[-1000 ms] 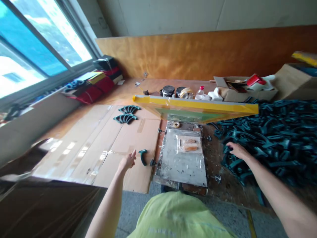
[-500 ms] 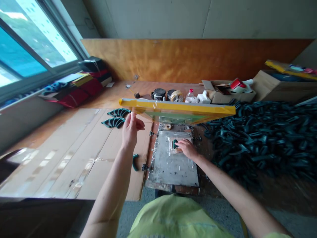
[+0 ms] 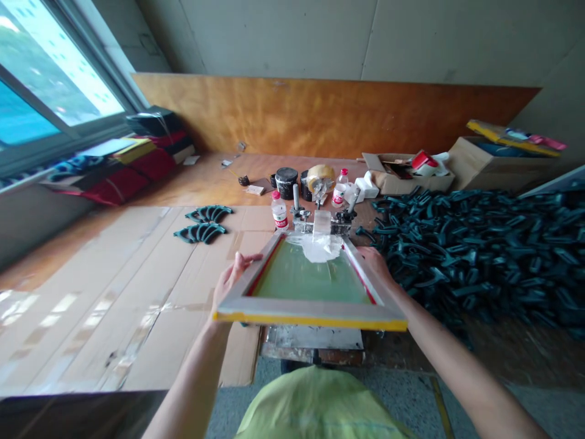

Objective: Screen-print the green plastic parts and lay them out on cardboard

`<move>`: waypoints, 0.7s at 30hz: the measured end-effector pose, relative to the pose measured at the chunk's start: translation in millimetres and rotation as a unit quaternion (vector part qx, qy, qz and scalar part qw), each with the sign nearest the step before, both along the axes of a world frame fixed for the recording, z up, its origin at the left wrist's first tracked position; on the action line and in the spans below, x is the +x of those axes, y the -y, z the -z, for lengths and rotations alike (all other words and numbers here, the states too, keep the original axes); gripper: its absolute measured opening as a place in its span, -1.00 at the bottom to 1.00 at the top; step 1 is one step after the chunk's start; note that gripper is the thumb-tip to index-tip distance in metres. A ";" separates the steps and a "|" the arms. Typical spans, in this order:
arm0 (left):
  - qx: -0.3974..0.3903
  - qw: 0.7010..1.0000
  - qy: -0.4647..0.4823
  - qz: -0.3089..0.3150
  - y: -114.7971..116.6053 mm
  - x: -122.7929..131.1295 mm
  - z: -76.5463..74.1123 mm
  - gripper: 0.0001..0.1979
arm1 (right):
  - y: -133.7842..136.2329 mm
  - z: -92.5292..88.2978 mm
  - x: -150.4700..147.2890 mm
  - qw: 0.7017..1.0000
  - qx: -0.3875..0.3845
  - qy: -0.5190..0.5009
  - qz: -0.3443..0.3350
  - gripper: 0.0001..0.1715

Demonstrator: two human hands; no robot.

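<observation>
A screen printing frame (image 3: 311,312) with grey sides, a yellow-taped front edge and green mesh lies before me, its front raised above the metal base plate (image 3: 315,337). White ink (image 3: 321,249) is pooled at the mesh's far end, below a pale block (image 3: 322,223) on the metal hinge clamp. My left hand (image 3: 232,277) is closed at the frame's left side, fingertips partly behind the edge. My right hand (image 3: 377,266) is at the right side, its fingers curled against the frame and partly hidden. The frame covers the small dark green part on the plate.
A large heap of dark green plastic parts (image 3: 475,256) lies on the right. Two rows of similar curved parts (image 3: 201,233) sit on the cardboard (image 3: 137,292) at left. Bottles (image 3: 280,212), black tubs (image 3: 286,182) and an open carton (image 3: 411,180) stand behind the frame.
The frame's front edge has come down towards me, covering most of the plate. My right hand has left the small green part for the frame's right side; my left hand has lowered with the frame.
</observation>
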State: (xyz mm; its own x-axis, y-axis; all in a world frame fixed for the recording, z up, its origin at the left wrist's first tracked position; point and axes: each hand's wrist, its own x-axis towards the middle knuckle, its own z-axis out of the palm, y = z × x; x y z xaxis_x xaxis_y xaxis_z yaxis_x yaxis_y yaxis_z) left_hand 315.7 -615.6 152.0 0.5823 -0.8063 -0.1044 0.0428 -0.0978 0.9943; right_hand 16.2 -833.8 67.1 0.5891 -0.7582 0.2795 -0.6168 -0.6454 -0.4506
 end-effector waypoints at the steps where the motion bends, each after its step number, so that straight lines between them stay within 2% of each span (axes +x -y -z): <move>1: 0.044 0.998 -0.026 0.021 -9.7 -1.8 12.6 -0.43 | 8.9 -9.9 1.8 1.000 -0.012 0.013 0.010 -0.60; 3: 0.107 0.992 -0.056 0.046 -23.3 -6.4 42.1 -0.33 | 20.5 -28.2 18.5 0.998 -0.047 0.032 0.008 -0.54; 6: 0.122 0.990 -0.056 0.043 -29.8 -13.6 87.1 -0.12 | 24.2 -45.5 62.4 0.996 -0.080 -0.015 -0.044 -0.32; 7: 0.119 0.991 -0.051 0.037 -29.5 -15.2 99.5 -0.08 | 23.7 -47.7 76.4 0.994 -0.078 -0.049 -0.057 -0.32; 9: 0.119 0.992 -0.043 0.028 -27.7 -16.2 117.5 -0.06 | 22.2 -47.1 97.3 0.989 -0.057 -0.119 -0.069 -0.47; 11: 0.119 0.992 -0.044 0.027 -26.5 -15.3 126.2 -0.09 | 19.6 -41.5 106.1 0.982 -0.026 -0.175 -0.066 -0.68; 14: 0.123 0.990 -0.054 0.032 -27.0 -13.2 128.3 -0.16 | 8.7 -29.3 99.9 0.977 -0.010 -0.198 -0.081 -0.87; 16: 0.124 0.989 -0.068 0.034 -28.1 -12.6 127.6 -0.19 | -4.3 -22.5 86.5 0.975 -0.021 -0.185 -0.120 -0.87; 18: 0.123 0.989 -0.078 0.035 -28.9 -12.6 127.9 -0.22 | -17.4 -19.5 69.5 0.969 -0.032 -0.166 -0.182 -0.77; 21: 0.124 0.988 -0.080 0.037 -29.0 -12.8 130.6 -0.23 | -24.5 -24.2 48.6 0.951 -0.039 -0.149 -0.267 -0.65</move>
